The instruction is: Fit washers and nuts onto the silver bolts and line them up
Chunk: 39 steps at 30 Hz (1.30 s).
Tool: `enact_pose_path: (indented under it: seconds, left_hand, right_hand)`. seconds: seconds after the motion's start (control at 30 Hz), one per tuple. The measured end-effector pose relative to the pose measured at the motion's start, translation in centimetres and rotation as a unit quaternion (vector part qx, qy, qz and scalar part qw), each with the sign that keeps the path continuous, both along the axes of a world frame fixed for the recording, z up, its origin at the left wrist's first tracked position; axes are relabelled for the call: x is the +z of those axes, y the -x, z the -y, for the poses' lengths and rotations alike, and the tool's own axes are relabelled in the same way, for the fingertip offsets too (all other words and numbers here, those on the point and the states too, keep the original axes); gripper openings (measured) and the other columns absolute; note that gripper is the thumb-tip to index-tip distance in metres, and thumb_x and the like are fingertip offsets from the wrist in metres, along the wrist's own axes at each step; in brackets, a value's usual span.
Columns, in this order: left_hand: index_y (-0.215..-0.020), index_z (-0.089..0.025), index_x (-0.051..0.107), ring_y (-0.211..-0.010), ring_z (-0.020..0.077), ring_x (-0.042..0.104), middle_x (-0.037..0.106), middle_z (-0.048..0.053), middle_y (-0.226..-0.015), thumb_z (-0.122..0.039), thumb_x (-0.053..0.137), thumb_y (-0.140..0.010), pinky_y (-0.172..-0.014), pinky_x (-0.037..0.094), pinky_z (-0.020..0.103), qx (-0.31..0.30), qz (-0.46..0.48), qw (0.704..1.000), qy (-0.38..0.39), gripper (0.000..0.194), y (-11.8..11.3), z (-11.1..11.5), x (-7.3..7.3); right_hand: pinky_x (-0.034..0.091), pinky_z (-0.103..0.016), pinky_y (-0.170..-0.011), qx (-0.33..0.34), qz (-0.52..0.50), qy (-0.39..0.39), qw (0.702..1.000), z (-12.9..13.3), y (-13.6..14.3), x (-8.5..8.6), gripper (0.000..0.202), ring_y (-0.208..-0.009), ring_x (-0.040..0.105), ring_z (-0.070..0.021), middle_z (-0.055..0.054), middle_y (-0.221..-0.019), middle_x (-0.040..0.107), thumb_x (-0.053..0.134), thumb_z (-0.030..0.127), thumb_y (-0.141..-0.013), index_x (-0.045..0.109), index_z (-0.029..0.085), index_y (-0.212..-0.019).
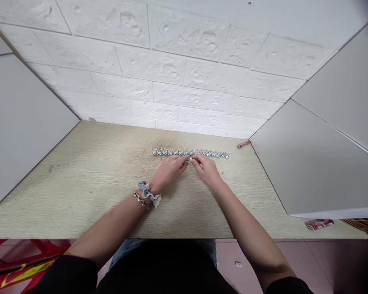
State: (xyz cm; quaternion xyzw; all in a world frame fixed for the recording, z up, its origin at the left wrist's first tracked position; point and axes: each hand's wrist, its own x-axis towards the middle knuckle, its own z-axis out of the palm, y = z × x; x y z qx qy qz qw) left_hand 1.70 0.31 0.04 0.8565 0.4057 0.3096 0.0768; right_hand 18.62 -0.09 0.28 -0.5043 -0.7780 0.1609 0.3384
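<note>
A row of silver bolts point(166, 152), with wide washer-like heads, runs left to right across the wooden table. Those at the left end stand upright with their shanks up, while the ones towards the right look tilted. Just in front of the row's middle, my left hand point(171, 168) and my right hand point(207, 169) meet at the fingertips. Both are closed on a small shiny metal bolt point(187, 160), mostly hidden by the fingers. A blue-and-white scrunchie point(149, 193) and a chain bracelet circle my left wrist.
Behind the pale wooden table point(110, 163) rises a white brick-patterned wall point(168, 69). Grey panels flank both sides. One red battery-like cylinder point(243, 144) lies at the back right, another point(319, 225) near the front right edge, beside a wicker item point(363, 225).
</note>
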Motion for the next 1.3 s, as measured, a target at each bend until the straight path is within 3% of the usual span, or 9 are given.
enact_pose_path:
  seconds: [0.23,0.37,0.5,0.63,0.73,1.07,1.3]
  left_hand:
    - [-0.110,-0.014,0.057,-0.086,0.0171,0.061,0.067,0.009,-0.098,-0.022,0.044,-0.088,-0.077,0.049,0.030,-0.028,0.003,1.000,-0.003,0.026,-0.30,0.09,-0.14]
    - [-0.112,-0.013,0.056,-0.087,0.0177,0.061,0.066,0.010,-0.099,-0.024,0.044,-0.089,-0.077,0.048,0.029,-0.017,-0.001,1.000,0.001,0.028,-0.20,0.12,0.02]
    - [-0.113,-0.014,0.055,-0.081,0.0177,0.062,0.066,0.009,-0.092,-0.025,0.044,-0.089,-0.072,0.048,0.029,0.027,-0.011,1.000,0.002,0.029,0.06,0.04,0.22]
    - [-0.110,-0.016,0.056,-0.078,0.0169,0.061,0.066,0.007,-0.089,-0.023,0.045,-0.088,-0.071,0.048,0.028,0.045,-0.005,0.999,-0.002,0.026,0.18,-0.15,0.07]
    - [-0.112,-0.016,0.055,-0.079,0.0173,0.061,0.066,0.008,-0.088,-0.022,0.046,-0.088,-0.071,0.048,0.029,0.044,-0.009,0.999,-0.003,0.027,0.16,-0.21,-0.13]
    - [-0.114,-0.012,0.055,-0.081,0.0182,0.061,0.066,0.011,-0.092,-0.023,0.046,-0.088,-0.073,0.049,0.030,0.013,-0.022,1.000,0.018,0.030,0.03,-0.19,-0.08]
    - [-0.114,-0.011,0.055,-0.089,0.0190,0.062,0.066,0.012,-0.101,-0.023,0.044,-0.089,-0.079,0.049,0.031,-0.014,-0.014,1.000,0.021,0.030,-0.23,-0.12,-0.10]
  right_hand:
    - [0.035,-0.025,-0.056,-0.015,0.013,0.014,1.000,0.15,0.10,-0.13,0.038,-0.060,0.052,-0.0145,-0.001,-0.061,0.057,0.033,0.042,-0.090,0.052,0.020,-0.065]
    - [0.033,-0.025,-0.052,-0.070,-0.037,0.043,0.996,0.37,0.03,-0.22,0.048,-0.051,0.049,-0.0133,0.001,-0.050,0.051,0.030,0.048,-0.089,0.047,0.020,-0.054]
    - [0.034,-0.024,-0.050,-0.100,-0.070,0.015,0.992,0.29,-0.08,-0.13,0.035,-0.049,0.046,-0.0125,0.003,-0.050,0.049,0.037,0.043,-0.087,0.055,0.021,-0.066]
    - [0.040,-0.025,-0.055,-0.040,-0.057,-0.014,0.997,-0.01,-0.04,-0.35,0.021,-0.053,0.049,-0.0116,0.001,-0.068,0.059,0.045,0.029,-0.083,0.059,0.021,-0.096]
    - [0.044,-0.027,-0.064,0.011,-0.035,-0.038,0.999,-0.16,0.04,-0.66,0.024,-0.061,0.053,-0.0128,-0.002,-0.081,0.062,0.046,0.025,-0.082,0.058,0.022,-0.102]
    - [0.042,-0.026,-0.061,0.003,-0.019,0.011,1.000,0.05,0.07,-0.35,0.018,-0.064,0.054,-0.0138,-0.002,-0.077,0.061,0.048,0.034,-0.083,0.056,0.021,-0.093]
    - [0.036,-0.025,-0.059,0.005,0.003,0.000,1.000,0.11,0.20,0.05,0.033,-0.058,0.048,-0.0133,0.001,-0.059,0.052,0.037,0.042,-0.088,0.048,0.020,-0.065]
